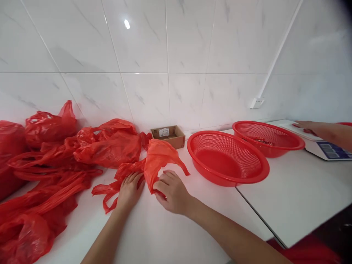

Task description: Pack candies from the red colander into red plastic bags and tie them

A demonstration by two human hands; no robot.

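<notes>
The white table [162, 238] has a seam reaching its near edge. Red plastic bags [110, 148] heap its left part; a crumpled bag [125, 170] with loose handles lies just right of them. A cardboard box [179, 142] sits by the far edge. Rightward stand a red basket [216, 157] over the seam, another basket [284, 136] and, farthest right, a scale [315, 148].

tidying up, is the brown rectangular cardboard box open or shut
Open: the brown rectangular cardboard box shows its inside, uncovered on top.

Bright, soft light; small glare spot on wall tiles [187, 44]; top-right corner dark.
</notes>
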